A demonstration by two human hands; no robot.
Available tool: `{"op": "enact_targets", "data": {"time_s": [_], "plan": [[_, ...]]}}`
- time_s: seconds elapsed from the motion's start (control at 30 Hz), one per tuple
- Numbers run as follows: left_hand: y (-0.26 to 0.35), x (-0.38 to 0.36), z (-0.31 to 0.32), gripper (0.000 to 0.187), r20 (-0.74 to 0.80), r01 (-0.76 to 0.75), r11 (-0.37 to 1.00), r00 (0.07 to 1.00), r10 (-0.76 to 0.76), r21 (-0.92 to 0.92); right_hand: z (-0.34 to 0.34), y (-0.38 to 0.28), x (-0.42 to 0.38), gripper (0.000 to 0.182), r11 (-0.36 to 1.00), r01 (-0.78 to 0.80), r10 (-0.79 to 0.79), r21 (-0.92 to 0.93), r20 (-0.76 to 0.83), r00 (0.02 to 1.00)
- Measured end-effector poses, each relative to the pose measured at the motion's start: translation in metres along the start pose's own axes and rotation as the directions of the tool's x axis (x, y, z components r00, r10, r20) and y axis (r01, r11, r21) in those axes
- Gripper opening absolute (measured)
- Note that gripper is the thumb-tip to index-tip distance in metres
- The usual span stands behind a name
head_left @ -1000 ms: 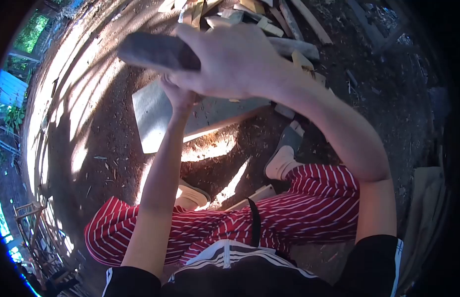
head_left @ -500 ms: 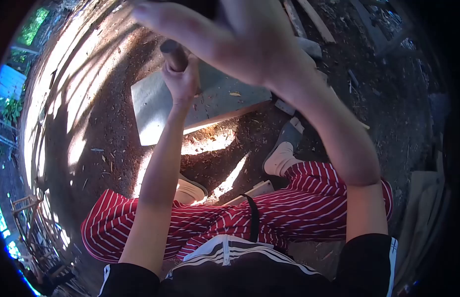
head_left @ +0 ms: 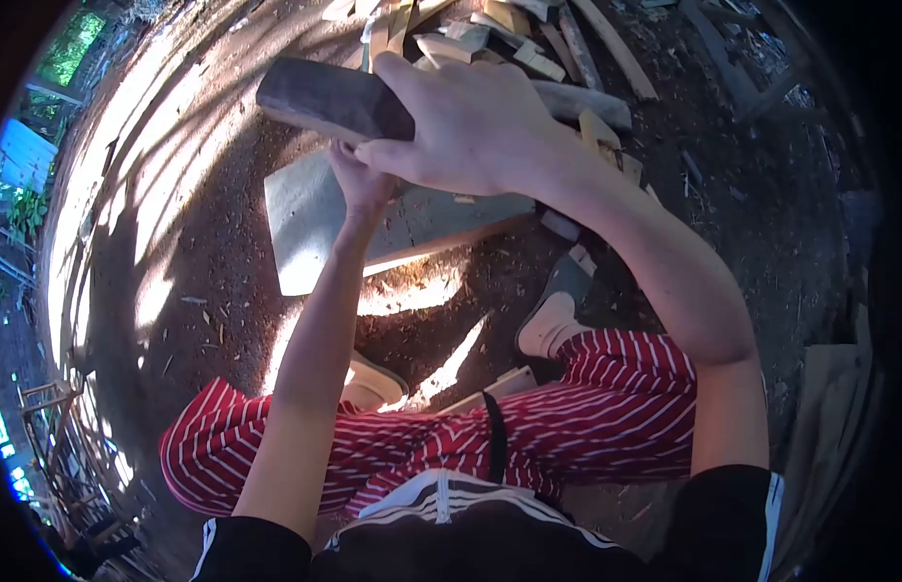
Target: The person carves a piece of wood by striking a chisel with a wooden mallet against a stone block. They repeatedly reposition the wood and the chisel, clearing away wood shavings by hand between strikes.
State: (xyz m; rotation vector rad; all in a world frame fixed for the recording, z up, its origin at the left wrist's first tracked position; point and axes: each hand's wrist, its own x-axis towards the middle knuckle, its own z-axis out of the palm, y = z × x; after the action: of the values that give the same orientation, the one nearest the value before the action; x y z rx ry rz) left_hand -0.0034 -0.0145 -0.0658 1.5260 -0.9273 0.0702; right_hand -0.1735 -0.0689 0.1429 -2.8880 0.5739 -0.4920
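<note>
My right hand [head_left: 485, 121] is closed around one end of a dark, thick wooden block [head_left: 325, 97], which points to the left. Directly under the block is my left hand [head_left: 361, 182], its fingers curled and partly covered by the block and my right hand. The round-ended wooden piece in its grip is hidden at this moment. Both hands are over a broad, flat grey slab [head_left: 310, 218] with a pale wooden edge, lying on the ground in front of my feet.
Wood offcuts [head_left: 460, 44] are heaped beyond the slab, with a thick log piece [head_left: 582, 102] at the right of the heap. My shoe [head_left: 565, 281] stands near the slab's right corner. Wood chips litter the dirt ground [head_left: 218, 252]. Boards [head_left: 824, 417] lie at far right.
My right hand has come down, bringing the dark block into view over my left hand. The round end that stuck up from my left fist is now covered.
</note>
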Motion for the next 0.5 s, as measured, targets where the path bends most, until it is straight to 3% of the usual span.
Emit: {"op": "enact_targets", "data": {"time_s": [0.03, 0.07, 0.1, 0.13, 0.2, 0.23, 0.27, 0.3, 0.33, 0.4, 0.43, 0.47, 0.5], "plan": [[0.022, -0.003, -0.001, 0.036, -0.088, -0.078, 0.997, 0.993, 0.079, 0.010, -0.018, -0.005, 0.007, 0.060, 0.999, -0.027, 0.027, 0.036, 0.016, 1.000], [0.040, 0.000, -0.009, 0.036, -0.078, -0.062, 0.998, 0.995, 0.062, 0.011, -0.025, -0.009, 0.008, 0.059, 0.995, -0.064, 0.061, 0.079, 0.047, 0.997], [0.066, 0.013, -0.016, 0.041, 0.153, 0.234, 0.969, 0.963, -0.221, -0.074, -0.008, -0.002, 0.013, 0.050, 0.948, 0.114, -0.030, 0.297, -0.273, 0.962], [0.076, 0.018, -0.023, 0.048, 0.383, 0.521, 0.849, 0.804, -0.454, -0.086, -0.030, -0.009, 0.013, 0.046, 0.874, 0.047, 0.012, 0.483, -0.118, 0.993], [0.051, 0.006, -0.018, 0.042, 0.308, 0.501, 0.852, 0.843, -0.441, -0.150, -0.019, -0.002, 0.012, 0.051, 0.833, 0.156, -0.022, 0.531, -0.250, 0.968], [0.025, -0.002, -0.013, 0.034, 0.085, 0.089, 0.990, 0.992, -0.098, 0.107, 0.002, -0.003, 0.002, 0.054, 0.953, 0.072, -0.022, 0.293, -0.168, 0.986], [0.014, -0.001, -0.009, 0.025, -0.024, -0.286, 0.861, 0.945, 0.326, 0.421, 0.021, -0.002, -0.007, 0.058, 1.000, -0.002, 0.004, 0.021, -0.098, 0.995], [0.029, -0.002, 0.000, 0.019, -0.197, -0.103, 0.994, 0.976, 0.094, -0.032, 0.022, 0.001, -0.005, 0.063, 0.998, -0.043, 0.045, 0.046, -0.035, 0.998], [0.045, 0.008, 0.001, 0.019, -0.205, -0.119, 0.992, 0.973, 0.108, -0.044, 0.004, 0.000, 0.002, 0.063, 0.999, -0.040, 0.041, 0.030, -0.050, 0.998], [0.068, 0.005, -0.011, 0.021, 0.137, 0.215, 0.929, 0.974, -0.181, -0.301, -0.021, -0.006, 0.009, 0.064, 0.988, -0.078, 0.061, 0.132, 0.128, 0.990], [0.066, 0.003, -0.009, 0.021, 0.139, 0.225, 0.926, 0.972, -0.191, -0.302, -0.004, 0.000, 0.014, 0.063, 0.970, 0.103, -0.049, 0.219, -0.242, 0.969], [0.064, 0.002, -0.009, 0.020, 0.185, 0.288, 0.913, 0.952, -0.242, -0.290, -0.002, 0.003, 0.014, 0.063, 0.969, 0.104, -0.051, 0.225, -0.228, 0.972], [0.060, 0.002, -0.012, 0.019, 0.225, 0.346, 0.898, 0.930, -0.291, -0.272, -0.008, 0.000, 0.015, 0.062, 0.908, 0.158, -0.039, 0.387, -0.299, 0.954]]}}
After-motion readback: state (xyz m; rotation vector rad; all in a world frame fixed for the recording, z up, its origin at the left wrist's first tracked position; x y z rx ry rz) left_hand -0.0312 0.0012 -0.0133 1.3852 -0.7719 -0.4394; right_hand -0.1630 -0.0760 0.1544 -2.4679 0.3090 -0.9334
